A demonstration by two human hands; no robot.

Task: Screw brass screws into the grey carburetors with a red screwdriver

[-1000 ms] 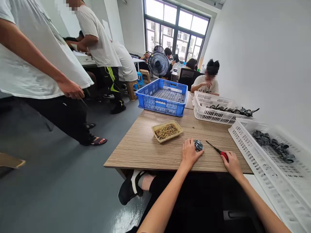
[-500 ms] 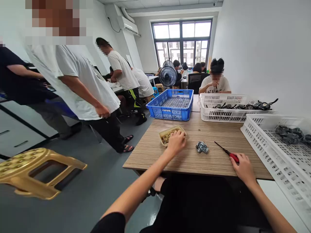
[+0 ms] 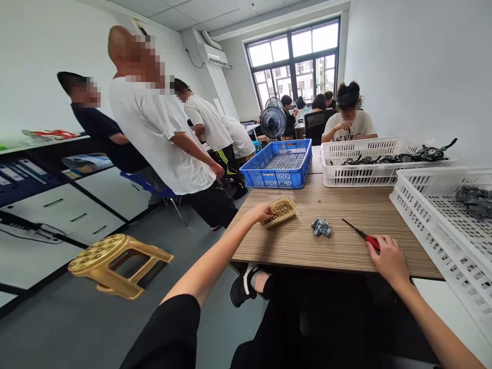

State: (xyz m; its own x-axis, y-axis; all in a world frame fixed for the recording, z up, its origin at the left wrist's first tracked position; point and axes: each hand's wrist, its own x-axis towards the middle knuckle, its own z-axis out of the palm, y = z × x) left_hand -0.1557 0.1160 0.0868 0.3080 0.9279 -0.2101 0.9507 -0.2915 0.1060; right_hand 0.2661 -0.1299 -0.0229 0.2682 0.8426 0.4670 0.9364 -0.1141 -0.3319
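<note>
One metal part (image 3: 321,227) between left hand (image 3: 262,212) and right hand (image 3: 390,260), touching neither.

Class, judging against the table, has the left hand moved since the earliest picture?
Yes. Against the table, the left hand has moved leftward, from the metal part to the tray of brass-colored pieces.

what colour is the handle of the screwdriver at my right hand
The screwdriver handle is red, showing best in the head view.

Left hand (image 3: 262,211) off metal part (image 3: 321,227), now at tray's (image 3: 283,220) left end
</note>
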